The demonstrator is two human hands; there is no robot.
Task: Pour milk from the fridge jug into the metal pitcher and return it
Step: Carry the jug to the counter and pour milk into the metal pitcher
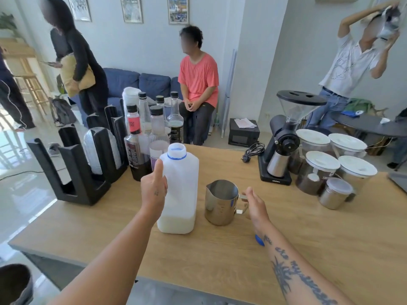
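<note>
A translucent white milk jug [179, 190] stands upright on the wooden counter [308, 238], uncapped, with a blue ring at its neck and a little milk at the bottom. My left hand [154, 188] grips its left side, thumb up along the shoulder. Just to the right stands the metal pitcher [221, 202], upright, spout to the left. My right hand [255, 204] holds the pitcher's handle on its right side. A blue cap [259, 239] lies on the counter beside my right wrist.
Several syrup bottles [152, 133] stand behind the jug. Black cup and lid holders [88, 164] sit at the left edge. A coffee grinder [286, 137] and lidded jars [330, 168] occupy the right. People stand and sit beyond the counter.
</note>
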